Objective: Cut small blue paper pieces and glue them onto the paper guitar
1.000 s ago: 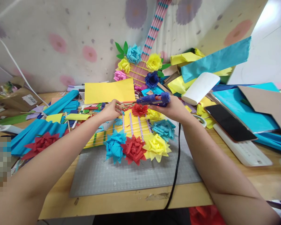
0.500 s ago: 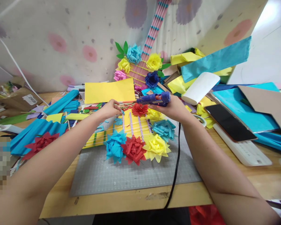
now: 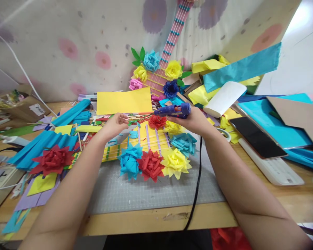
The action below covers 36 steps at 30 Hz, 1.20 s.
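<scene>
In the head view, the right hand (image 3: 194,121) has its fingers wrapped around a blue glue gun (image 3: 173,110), whose nozzle points toward the left hand (image 3: 117,124). That hand's fingers are bent and near one another, just beyond the nozzle — whether they pinch anything small, I cannot tell. Below the glue gun lies a yellow toy guitar (image 3: 143,134) — edged with paper flowers (image 3: 150,165) — over a gray cutting mat (image 3: 146,194) on the worktop (image 3: 135,222).

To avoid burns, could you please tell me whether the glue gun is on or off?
Apparently on: the glue gun in the right hand shows a small red light.
</scene>
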Motion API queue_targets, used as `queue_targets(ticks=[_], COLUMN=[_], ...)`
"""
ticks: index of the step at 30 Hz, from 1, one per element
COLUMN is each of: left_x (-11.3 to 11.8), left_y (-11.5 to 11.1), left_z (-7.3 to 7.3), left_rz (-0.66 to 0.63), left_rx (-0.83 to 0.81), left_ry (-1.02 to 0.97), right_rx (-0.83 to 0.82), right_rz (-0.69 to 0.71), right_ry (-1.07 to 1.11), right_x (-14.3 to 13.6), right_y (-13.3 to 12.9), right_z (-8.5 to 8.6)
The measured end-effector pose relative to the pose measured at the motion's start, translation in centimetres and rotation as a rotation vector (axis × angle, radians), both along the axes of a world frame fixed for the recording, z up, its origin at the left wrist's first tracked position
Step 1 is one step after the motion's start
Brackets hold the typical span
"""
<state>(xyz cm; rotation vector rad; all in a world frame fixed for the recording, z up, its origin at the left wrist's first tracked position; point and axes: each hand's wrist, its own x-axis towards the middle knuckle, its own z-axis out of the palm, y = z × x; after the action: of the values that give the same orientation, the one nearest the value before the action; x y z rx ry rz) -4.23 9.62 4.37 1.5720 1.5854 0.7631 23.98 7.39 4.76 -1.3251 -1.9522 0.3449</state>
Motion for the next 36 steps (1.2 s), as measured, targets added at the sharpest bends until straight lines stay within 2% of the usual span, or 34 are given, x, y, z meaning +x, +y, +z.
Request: queue_targets(ticks=[3,6,9,16,24,29,36], left_x=[-0.8,-0.9,-0.7,-0.8,-1.0,-1.3,-1.6], left_y=[-0.4,-1.0,-1.4,-1.4,-0.9,-0.7,-0.3], left_z=[-1.2,-1.6,-1.3,-1.2,-2.0,-2.6,-3.1], left_rz=[-0.139,-0.265,-0.311,-0.385,-0.448,-0.467,-0.472], left_rx=[0.061,0.129,0.236,0.292,0.367,0.402,0.38], left_ry=[0.102,0.224,0.364,0.59,0.613,0.552,0.493], right_rx=[-0.009,-0.029,-0.029,-0.041,-0.058,-0.059,-0.06], right_rz=[-0.011,-0.014,-0.014,-0.045,-0.022,-0.026,-0.021], right_ry=[-0.009,-0.026,-0.035,-0.058,-0.061,-0.067,-0.069], right_x=[-0.1,-0.2,-0.3,-0.5,-0.6,-0.6,-0.6], right_y=[0.0,0.0,0.1,0.0,0.0,-0.1,0.0], right_z=[-0.1,-0.2,-0.4,-0.4,-0.5,-0.5,-0.6])
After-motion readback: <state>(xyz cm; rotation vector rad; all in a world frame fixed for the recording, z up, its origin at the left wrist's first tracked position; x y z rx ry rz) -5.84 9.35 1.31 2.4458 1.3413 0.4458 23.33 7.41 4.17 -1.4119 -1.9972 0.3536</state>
